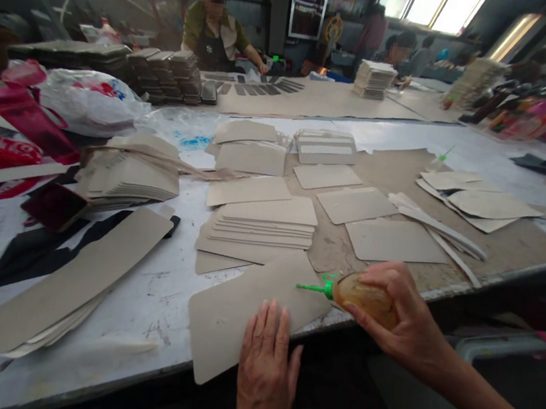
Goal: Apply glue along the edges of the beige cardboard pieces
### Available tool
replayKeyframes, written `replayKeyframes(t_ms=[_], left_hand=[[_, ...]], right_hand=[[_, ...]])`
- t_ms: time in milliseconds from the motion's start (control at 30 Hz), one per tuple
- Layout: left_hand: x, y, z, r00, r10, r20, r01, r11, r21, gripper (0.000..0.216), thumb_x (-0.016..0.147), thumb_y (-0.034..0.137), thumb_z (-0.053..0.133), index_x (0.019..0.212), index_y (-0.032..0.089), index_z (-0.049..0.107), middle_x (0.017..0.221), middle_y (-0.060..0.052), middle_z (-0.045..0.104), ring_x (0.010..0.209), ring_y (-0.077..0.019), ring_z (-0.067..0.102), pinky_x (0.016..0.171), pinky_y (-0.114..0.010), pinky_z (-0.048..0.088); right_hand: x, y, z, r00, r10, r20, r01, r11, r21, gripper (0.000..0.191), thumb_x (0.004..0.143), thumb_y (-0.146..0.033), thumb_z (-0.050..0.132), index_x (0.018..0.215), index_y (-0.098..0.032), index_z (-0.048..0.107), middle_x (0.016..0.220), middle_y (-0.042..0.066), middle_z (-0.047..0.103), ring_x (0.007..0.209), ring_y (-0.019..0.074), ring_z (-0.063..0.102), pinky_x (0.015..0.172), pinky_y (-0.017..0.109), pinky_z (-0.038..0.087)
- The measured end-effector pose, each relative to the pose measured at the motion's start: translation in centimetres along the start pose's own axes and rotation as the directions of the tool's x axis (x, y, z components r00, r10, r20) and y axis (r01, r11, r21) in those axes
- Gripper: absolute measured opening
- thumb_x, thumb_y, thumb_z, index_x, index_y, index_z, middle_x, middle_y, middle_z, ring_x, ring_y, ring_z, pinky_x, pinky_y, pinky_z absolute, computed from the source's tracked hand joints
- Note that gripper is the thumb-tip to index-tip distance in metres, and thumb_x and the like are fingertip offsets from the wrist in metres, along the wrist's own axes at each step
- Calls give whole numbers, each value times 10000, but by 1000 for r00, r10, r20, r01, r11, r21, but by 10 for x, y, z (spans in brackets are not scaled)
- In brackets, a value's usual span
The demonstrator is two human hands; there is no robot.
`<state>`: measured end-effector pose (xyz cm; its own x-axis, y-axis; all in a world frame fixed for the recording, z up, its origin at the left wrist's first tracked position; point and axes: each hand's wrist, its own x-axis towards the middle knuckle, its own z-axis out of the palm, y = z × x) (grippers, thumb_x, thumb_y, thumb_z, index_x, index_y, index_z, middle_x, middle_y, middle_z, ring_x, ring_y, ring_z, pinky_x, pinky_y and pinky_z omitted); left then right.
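Note:
My right hand (396,312) is wrapped around a squeeze bottle (365,299) of amber liquid, tipped sideways. Its thin green nozzle points left, over the right part of a beige cardboard panel (224,318); whether the tip touches the panel I cannot tell. My left hand (266,360) lies flat on that panel's near edge, fingers stretched out. The panel has rounded corners and juts over the table's front edge. Just behind it sits a stack of similar panels (263,223).
Long cardboard strips (79,280) lie at left, near a fanned pile of panels (130,174). More loose panels (395,241) and narrow curved strips (439,231) are on the right. A second green-tipped bottle (437,162) stands farther back. Across the table a person (219,32) works.

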<state>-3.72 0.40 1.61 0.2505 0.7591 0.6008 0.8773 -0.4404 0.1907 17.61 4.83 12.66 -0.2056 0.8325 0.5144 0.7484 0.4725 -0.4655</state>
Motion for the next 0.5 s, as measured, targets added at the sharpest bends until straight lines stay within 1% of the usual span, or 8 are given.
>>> replayKeyframes(t_ms=[100, 200, 300, 500], left_hand=[[-4, -5, 5, 999, 37, -12, -36, 999, 32, 401, 890, 128, 569, 1290, 100, 553, 1340, -166, 586, 1306, -284, 501, 1057, -432, 426], [-7, -9, 6, 998, 60, -28, -60, 998, 35, 394, 883, 86, 561, 1277, 98, 565, 1332, -163, 594, 1307, -278, 501, 1066, -423, 418], [-6, -10, 5, 998, 59, -32, -58, 998, 28, 398, 878, 71, 562, 1274, 103, 570, 1329, -159, 597, 1318, -278, 489, 1077, -423, 405], [-6, -10, 6, 998, 59, -26, -58, 998, 10, 402, 876, 70, 570, 1276, 104, 573, 1334, -160, 593, 1335, -278, 470, 1088, -423, 394]], right_hand=[[-1, 0, -3, 999, -13, 38, 14, 1000, -9, 256, 845, -214, 662, 1051, -246, 513, 970, 63, 538, 904, 224, 565, 772, 368, 529], [-1, 0, -6, 998, -6, 70, 7, 1000, -23, 230, 848, -212, 652, 1038, -246, 527, 965, 67, 539, 890, 221, 575, 766, 361, 531], [0, 1, -7, 998, 6, 63, -3, 999, -50, 213, 839, -212, 656, 1014, -244, 538, 966, 72, 546, 887, 228, 584, 763, 360, 532], [7, 2, 2, 999, -38, 38, 41, 997, -64, 233, 833, -170, 644, 1029, -226, 533, 977, 80, 532, 896, 229, 573, 771, 366, 535]])
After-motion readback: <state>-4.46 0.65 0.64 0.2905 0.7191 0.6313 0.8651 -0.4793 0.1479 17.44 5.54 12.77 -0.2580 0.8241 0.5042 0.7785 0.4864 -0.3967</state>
